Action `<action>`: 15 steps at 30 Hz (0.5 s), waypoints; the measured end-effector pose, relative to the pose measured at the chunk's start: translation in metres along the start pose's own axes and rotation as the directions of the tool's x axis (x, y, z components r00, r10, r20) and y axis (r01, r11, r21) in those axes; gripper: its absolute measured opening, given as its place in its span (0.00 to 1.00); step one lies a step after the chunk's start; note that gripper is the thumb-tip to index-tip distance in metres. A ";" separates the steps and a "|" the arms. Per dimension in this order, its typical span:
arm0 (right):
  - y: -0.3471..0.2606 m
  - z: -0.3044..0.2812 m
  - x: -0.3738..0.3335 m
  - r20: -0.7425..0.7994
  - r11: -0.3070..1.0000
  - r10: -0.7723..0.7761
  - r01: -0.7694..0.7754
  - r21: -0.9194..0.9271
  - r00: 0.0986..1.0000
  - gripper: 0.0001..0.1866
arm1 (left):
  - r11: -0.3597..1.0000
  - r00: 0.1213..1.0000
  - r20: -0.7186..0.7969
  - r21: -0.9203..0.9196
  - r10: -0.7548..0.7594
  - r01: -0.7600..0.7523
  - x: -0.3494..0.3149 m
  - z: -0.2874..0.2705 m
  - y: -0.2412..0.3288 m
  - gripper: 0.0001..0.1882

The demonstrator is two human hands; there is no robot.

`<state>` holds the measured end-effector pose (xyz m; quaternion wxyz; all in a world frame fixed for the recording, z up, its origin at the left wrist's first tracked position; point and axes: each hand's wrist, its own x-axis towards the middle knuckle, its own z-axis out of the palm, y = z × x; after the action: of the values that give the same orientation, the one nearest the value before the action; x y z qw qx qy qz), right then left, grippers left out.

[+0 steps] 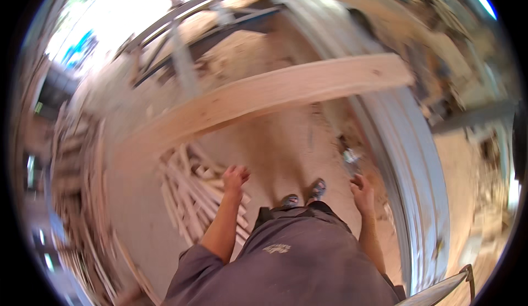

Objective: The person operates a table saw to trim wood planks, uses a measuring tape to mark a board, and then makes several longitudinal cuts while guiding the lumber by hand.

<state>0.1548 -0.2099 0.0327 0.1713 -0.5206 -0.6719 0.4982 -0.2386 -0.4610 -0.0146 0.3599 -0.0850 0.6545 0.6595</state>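
Note:
A long, pale wooden plank point(264, 88) lies across in front of me, its right end on a grey metal machine bed point(421, 179). Its left part fades into blur, and I cannot tell what bears it there. My left hand point(236, 178) hangs below the plank with loosely bent fingers and nothing visible in it, above a pile of thin wood strips point(190, 187) on the floor. Close to the left side of the metal bed, my right hand point(362, 194) hangs with its fingers loosely curled and apart, holding nothing. Neither hand touches the plank.
Stacked lumber point(74, 179) runs along the left side. Beyond the plank stands a metal frame point(181, 58). A curved metal part point(440, 289) juts in at the lower right. My feet point(318, 187) stand on the dusty floor point(264, 146) between the strips and the metal bed.

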 end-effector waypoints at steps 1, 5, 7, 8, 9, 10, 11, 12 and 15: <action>-0.015 0.005 0.013 0.068 1.000 -0.026 0.025 0.007 0.997 0.22 | 0.996 0.997 -0.080 -0.094 0.002 -0.010 -0.004 -0.002 0.009 0.39; -0.071 0.014 0.063 0.250 0.982 -0.128 0.158 -0.103 0.960 0.21 | 0.934 0.966 -0.255 -0.335 0.039 -0.126 -0.010 0.001 0.035 0.27; -0.075 0.021 0.099 0.294 0.974 -0.216 0.227 -0.006 0.931 0.19 | 0.898 0.947 -0.315 -0.396 0.062 -0.190 -0.017 0.004 0.061 0.18; -0.080 0.027 0.118 0.316 0.966 -0.252 0.254 0.035 0.915 0.19 | 0.868 0.942 -0.332 -0.451 0.055 -0.209 -0.017 -0.004 0.066 0.21; -0.093 0.033 0.134 0.318 0.951 -0.303 0.308 0.035 0.899 0.19 | 0.833 0.938 -0.342 -0.503 0.052 -0.230 -0.016 -0.011 0.070 0.24; -0.106 0.040 0.149 0.315 0.933 -0.352 0.359 0.038 0.882 0.18 | 0.818 0.934 -0.349 -0.513 0.077 -0.259 -0.014 -0.022 0.072 0.17; -0.119 0.048 0.167 0.312 0.909 -0.407 0.413 0.051 0.859 0.18 | 0.789 0.921 -0.382 -0.541 0.077 -0.290 -0.010 -0.030 0.071 0.15; -0.130 0.057 0.186 0.312 0.894 -0.435 0.447 0.038 0.844 0.18 | 0.763 0.912 -0.403 -0.567 0.074 -0.312 0.002 -0.038 0.073 0.13; -0.176 0.088 0.237 0.288 0.842 -0.487 0.531 -0.097 0.824 0.18 | 0.670 0.884 -0.464 -0.642 0.049 -0.374 0.041 -0.066 0.081 0.20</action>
<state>-0.0990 -0.0407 0.0746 0.1657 -0.2669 -0.8434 0.4359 -0.3393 -0.4973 0.0181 0.0717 -0.2754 0.4112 0.8660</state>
